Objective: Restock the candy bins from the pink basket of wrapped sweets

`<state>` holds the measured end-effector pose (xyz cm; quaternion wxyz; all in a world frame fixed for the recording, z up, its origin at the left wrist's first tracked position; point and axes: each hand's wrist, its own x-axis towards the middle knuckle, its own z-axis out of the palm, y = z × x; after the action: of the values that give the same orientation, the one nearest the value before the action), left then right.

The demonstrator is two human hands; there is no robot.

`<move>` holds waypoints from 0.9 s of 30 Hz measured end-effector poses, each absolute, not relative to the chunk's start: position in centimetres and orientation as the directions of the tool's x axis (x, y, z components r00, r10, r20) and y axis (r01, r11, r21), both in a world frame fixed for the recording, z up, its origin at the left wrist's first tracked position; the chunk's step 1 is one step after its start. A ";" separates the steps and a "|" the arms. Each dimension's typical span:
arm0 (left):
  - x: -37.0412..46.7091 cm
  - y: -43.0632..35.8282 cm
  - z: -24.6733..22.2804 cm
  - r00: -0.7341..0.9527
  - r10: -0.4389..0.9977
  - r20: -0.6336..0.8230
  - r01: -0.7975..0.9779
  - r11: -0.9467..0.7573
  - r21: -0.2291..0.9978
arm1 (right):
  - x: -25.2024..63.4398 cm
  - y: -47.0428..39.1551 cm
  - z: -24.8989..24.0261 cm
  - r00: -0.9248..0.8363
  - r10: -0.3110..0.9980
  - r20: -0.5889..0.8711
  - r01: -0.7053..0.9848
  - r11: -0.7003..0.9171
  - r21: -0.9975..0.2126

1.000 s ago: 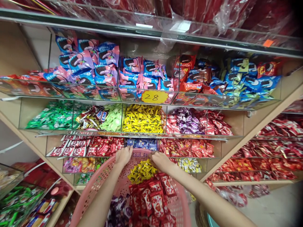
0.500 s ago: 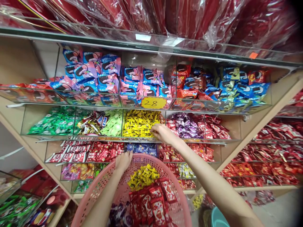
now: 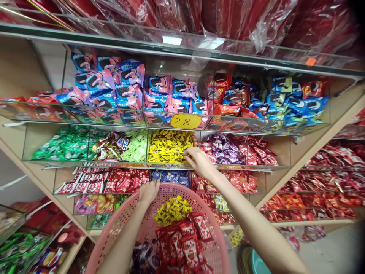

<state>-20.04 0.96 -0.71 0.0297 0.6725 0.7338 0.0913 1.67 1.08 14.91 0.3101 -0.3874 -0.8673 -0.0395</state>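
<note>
My left hand point(image 3: 149, 192) is closed over the far rim of a pink perforated plastic basket point(image 3: 114, 232). In the basket are yellow-wrapped candies point(image 3: 172, 210), red-and-white packets point(image 3: 182, 239) and dark purple-wrapped candies point(image 3: 145, 257). My right hand point(image 3: 199, 161) reaches over the glass front of a shelf compartment. Its fingers are curled at the right side of a heap of yellow-wrapped candies point(image 3: 168, 147), pinching at the wrappers there; how many are in the grip is hidden.
Purple candies point(image 3: 224, 148) and pale green ones point(image 3: 135, 148) fill compartments beside the yellow heap. Above, a yellow price tag marked 28 point(image 3: 186, 121) hangs on a shelf of blue-and-pink cookie packs point(image 3: 102, 82). Glass dividers and lips edge the shelves. A teal tub point(image 3: 260, 262) stands low at right.
My right hand has shifted slightly at the right side of the yellow heap, its fingers still among the candies. My left hand stays on the basket rim. The view has moved a little.
</note>
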 end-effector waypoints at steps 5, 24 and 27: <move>-20.1 1.2 -1.1 -0.078 0.994 0.076 0.985 0.065 0.157 | 0.2 -3.0 12.9 -0.630 0.594 0.501 0.535 0.799 -0.275; -20.2 1.3 -1.3 -0.070 0.993 0.093 0.986 0.054 0.160 | -4.3 -0.2 0.1 -0.629 0.777 -0.028 0.759 0.605 -0.241; -20.2 1.3 -1.3 -0.068 0.993 0.096 0.986 0.053 0.155 | -4.9 -0.3 -0.3 -0.615 0.786 -0.063 0.779 0.594 -0.200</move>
<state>-20.24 1.29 -1.31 0.0183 0.6823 0.7253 0.0896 -4.93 -0.33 -0.34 0.0156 -0.4384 -0.8926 0.1042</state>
